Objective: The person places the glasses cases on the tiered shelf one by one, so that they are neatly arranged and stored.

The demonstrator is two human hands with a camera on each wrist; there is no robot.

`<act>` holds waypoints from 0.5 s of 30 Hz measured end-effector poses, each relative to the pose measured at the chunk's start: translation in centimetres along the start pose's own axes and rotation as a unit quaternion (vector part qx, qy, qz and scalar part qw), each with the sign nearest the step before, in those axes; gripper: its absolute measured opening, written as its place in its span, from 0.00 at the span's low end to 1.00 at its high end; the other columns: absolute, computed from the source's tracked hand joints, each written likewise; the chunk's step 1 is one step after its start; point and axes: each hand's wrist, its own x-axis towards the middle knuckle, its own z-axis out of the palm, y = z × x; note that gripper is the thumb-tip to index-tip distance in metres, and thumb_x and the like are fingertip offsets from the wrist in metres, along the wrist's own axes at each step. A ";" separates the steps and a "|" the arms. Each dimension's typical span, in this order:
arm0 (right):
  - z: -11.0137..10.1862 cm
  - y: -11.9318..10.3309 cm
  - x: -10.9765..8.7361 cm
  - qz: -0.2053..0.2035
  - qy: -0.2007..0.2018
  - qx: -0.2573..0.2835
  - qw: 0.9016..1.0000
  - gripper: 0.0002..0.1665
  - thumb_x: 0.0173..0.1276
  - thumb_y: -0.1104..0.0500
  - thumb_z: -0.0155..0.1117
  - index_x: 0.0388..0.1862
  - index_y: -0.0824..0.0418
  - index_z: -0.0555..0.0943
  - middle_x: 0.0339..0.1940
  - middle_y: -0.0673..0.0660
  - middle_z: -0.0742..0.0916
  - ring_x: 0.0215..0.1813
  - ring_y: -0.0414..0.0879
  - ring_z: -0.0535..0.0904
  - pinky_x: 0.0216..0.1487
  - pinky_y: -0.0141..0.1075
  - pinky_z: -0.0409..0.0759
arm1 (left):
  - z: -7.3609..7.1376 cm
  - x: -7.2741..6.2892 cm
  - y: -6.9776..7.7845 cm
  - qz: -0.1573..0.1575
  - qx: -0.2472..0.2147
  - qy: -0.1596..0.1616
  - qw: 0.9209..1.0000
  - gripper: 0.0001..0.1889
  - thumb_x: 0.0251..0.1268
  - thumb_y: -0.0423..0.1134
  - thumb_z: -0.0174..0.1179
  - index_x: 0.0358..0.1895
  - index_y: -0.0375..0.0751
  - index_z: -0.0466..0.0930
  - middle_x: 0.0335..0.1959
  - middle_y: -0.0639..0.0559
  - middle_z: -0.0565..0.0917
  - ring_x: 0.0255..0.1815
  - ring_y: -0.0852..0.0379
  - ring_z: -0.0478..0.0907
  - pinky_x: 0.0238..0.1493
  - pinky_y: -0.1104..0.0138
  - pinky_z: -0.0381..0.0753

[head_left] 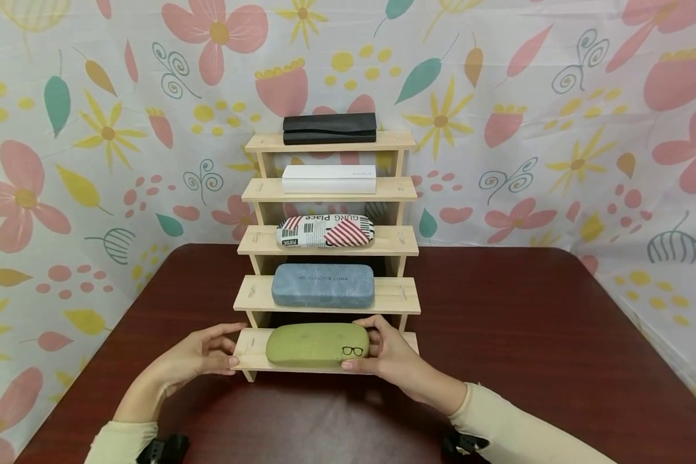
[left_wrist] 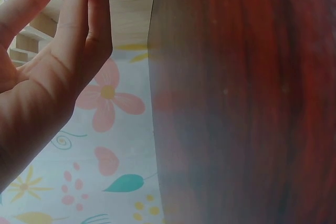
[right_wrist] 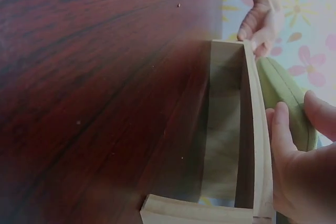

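On the lowest step of a wooden tiered display rack [head_left: 249,351] lies a green glasses case [head_left: 313,345] with a small spectacles print. My right hand [head_left: 391,357] grips the case's right end, thumb in front and fingers behind. The right wrist view also shows that hand [right_wrist: 310,156] at the case [right_wrist: 283,93], just above the step. At the left end of the same step, my left hand [head_left: 194,357] holds the board's edge between thumb and fingers. In the left wrist view, the left hand's [left_wrist: 58,51] fingertips are partly cut off at the top.
Higher steps carry a blue case [head_left: 323,285], a newsprint-patterned case [head_left: 325,231], a white box-shaped case [head_left: 328,179] and a black case [head_left: 329,129]. The rack stands on a dark red-brown table [head_left: 499,335]. A floral cloth [head_left: 470,161] hangs behind.
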 end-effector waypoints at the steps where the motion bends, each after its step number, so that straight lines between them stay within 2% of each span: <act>1: 0.0 0.0 0.0 0.001 0.001 -0.001 1.000 0.42 0.54 0.68 0.75 0.62 0.70 0.61 0.50 0.65 0.80 0.49 0.51 0.82 0.46 0.40 0.83 | 0.0 0.0 0.0 0.000 0.001 0.000 1.000 0.40 0.62 0.31 0.64 0.71 0.23 0.50 0.42 0.40 0.77 0.41 0.51 0.80 0.44 0.60 0.83; 8: -0.7 -0.2 -0.3 0.010 0.001 -0.033 0.999 0.43 0.53 0.64 0.77 0.64 0.70 0.65 0.48 0.65 0.81 0.47 0.52 0.82 0.44 0.41 0.83 | 0.0 0.0 0.1 0.001 0.003 0.001 1.000 0.40 0.61 0.30 0.64 0.71 0.23 0.49 0.41 0.40 0.76 0.41 0.51 0.80 0.44 0.60 0.83; 15: -1.5 -0.7 -0.6 0.003 -0.018 -0.078 0.997 0.43 0.54 0.64 0.76 0.67 0.70 0.66 0.34 0.60 0.81 0.31 0.47 0.82 0.37 0.47 0.84 | 0.0 0.0 0.0 0.001 -0.001 0.000 1.000 0.40 0.61 0.30 0.64 0.71 0.23 0.50 0.42 0.40 0.76 0.41 0.51 0.80 0.44 0.59 0.84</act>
